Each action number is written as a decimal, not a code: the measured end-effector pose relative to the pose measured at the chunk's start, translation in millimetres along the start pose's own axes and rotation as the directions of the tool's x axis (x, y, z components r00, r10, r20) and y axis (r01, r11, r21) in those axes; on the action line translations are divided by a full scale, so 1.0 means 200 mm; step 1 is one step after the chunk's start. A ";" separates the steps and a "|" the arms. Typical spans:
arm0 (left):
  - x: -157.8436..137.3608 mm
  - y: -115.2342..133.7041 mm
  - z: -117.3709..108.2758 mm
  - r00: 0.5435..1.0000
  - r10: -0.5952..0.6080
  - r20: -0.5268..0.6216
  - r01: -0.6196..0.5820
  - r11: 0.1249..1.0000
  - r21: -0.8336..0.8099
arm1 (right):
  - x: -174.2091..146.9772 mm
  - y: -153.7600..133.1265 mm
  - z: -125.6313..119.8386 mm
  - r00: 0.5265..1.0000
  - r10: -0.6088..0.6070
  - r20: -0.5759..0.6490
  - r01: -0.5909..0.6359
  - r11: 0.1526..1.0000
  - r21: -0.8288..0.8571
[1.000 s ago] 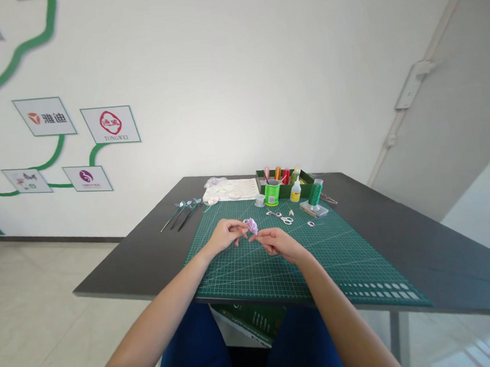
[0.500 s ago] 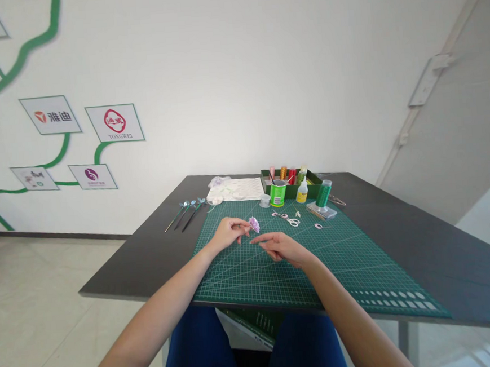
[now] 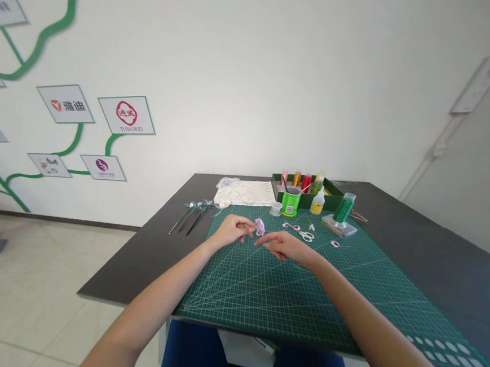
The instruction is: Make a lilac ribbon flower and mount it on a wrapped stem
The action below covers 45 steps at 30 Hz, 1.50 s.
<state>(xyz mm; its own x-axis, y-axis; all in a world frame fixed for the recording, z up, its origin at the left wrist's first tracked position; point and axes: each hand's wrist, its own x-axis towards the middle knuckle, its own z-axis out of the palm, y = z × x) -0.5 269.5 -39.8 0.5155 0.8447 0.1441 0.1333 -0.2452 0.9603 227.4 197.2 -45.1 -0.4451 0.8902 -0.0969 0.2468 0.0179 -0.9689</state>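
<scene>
A small lilac flower (image 3: pixel 260 227) is pinched at its base by the fingertips of my left hand (image 3: pixel 234 229), above the mat. Its petals face to the right, and the fingers hide whatever is behind the bloom. Just below and to the right of it is my right hand (image 3: pixel 284 245), index finger stretched leftwards and the other fingers curled. Those fingertips are drawn together close to the flower; anything between them is too fine to make out. White-handled scissors (image 3: pixel 305 235) lie on the green cutting mat (image 3: pixel 254 296) beyond my right hand, beside small thread cards (image 3: pixel 335 244).
At the back stand a green can (image 3: pixel 291 204), a glue bottle (image 3: pixel 317 202) and a green box (image 3: pixel 335 199) with thread spools. A green spool (image 3: pixel 343 208) stands on a clear case to the right. Blue-tipped stems (image 3: pixel 194 217) lie left of the white textured sheet (image 3: pixel 250 193).
The view has turned and tilted slightly, shifting the table items rightwards in the picture. Both hands keep nearly the same pose around the flower, which shows a little more of its petals.
</scene>
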 end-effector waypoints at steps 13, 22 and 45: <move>0.08 -0.07 -0.08 0.995 -0.066 0.078 0.072 0.994 -0.078 | 0.14 0.06 -0.07 0.997 -0.003 0.074 0.005 1.000 -0.030; 0.02 -0.16 -0.09 0.993 -0.118 -0.030 0.112 0.982 -0.152 | 0.20 0.04 -0.06 0.986 0.007 0.168 -0.003 1.000 -0.020; -0.02 -0.25 -0.06 0.985 -0.160 -0.060 0.132 0.936 -0.326 | 0.21 0.16 0.03 1.000 0.013 -0.008 -0.012 0.993 0.121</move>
<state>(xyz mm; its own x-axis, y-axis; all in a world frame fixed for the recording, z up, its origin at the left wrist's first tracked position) -19.7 285.1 -85.1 0.4358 0.9001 0.0030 -0.0829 0.0368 0.9959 211.3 231.3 -82.2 -0.4354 0.8938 -0.1077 0.1463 -0.0478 -0.9881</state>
